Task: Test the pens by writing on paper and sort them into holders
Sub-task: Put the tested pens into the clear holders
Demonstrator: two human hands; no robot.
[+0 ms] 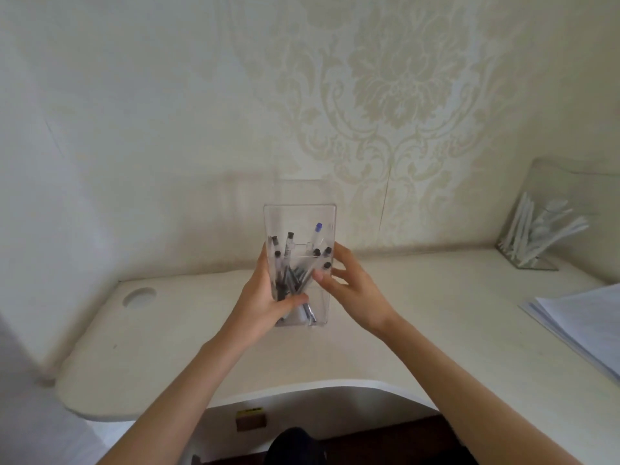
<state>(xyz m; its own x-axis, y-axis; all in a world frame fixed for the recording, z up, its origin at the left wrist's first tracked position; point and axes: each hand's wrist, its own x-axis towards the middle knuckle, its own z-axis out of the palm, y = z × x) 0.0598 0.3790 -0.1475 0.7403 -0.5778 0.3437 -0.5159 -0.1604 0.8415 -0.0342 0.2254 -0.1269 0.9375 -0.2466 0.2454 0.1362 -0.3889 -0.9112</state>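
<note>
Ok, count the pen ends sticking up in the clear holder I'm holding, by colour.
Black ends: 6
Blue ends: 1
Total: 7 showing in the holder; others may be hidden behind them.

- The only camera rides on the person's head, at the front edge of the desk [436, 313], looking forward and down.
- It faces the patterned wall [385, 78] behind the desk, which fills the upper half of the view.
- It is close in: both forearms enter from the bottom edge, and the left hand [265, 297] and right hand [352, 283] meet at the clear holder [300, 216] near the centre.
- The lens is wide: the desk's front edge bows, and the paper stack [583, 317] and a second holder [550, 182] sit at the right margin.
</note>
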